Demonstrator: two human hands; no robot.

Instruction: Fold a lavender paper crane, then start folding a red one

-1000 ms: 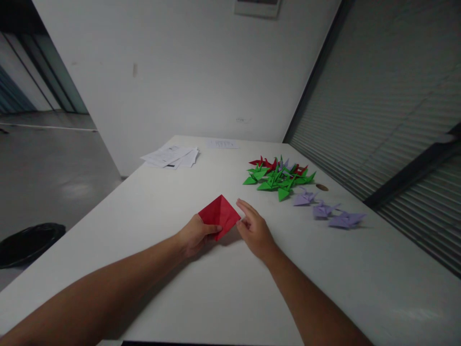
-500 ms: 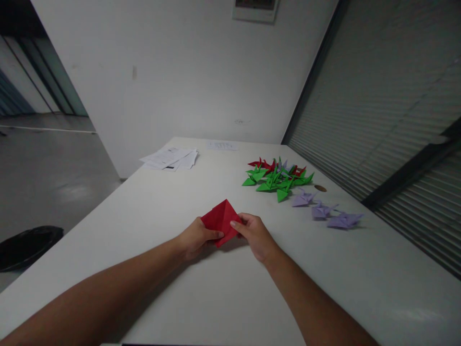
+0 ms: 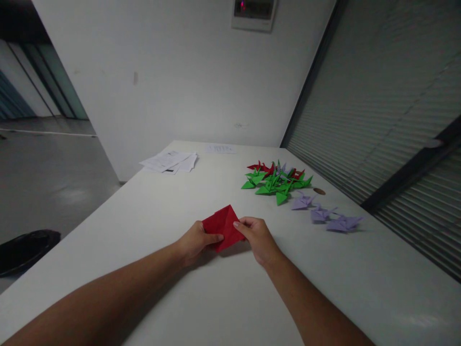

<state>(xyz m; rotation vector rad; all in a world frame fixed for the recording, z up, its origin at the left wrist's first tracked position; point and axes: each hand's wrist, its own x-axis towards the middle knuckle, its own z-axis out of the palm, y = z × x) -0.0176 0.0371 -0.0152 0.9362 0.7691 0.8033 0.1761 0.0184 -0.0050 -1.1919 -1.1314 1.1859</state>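
Observation:
A folded piece of red origami paper is held between both hands just over the white table. My left hand grips its left side, thumb lying across the front and the other fingers hidden behind. On the right edge my right hand pinches the paper between thumb and fingers. A crease runs down from the top corner of the paper. Beyond and to the right lie several green paper cranes, with red paper cranes behind them. Several lilac paper cranes sit nearer on the right.
Loose printed sheets lie at the table's far left, and another sheet by the wall. A small brown disc rests near the blinds on the right. A black-lined bin stands on the floor at left.
The red paper has turned slightly and its top corner has shifted a little right, with both hands still on it. The whole view has moved slightly.

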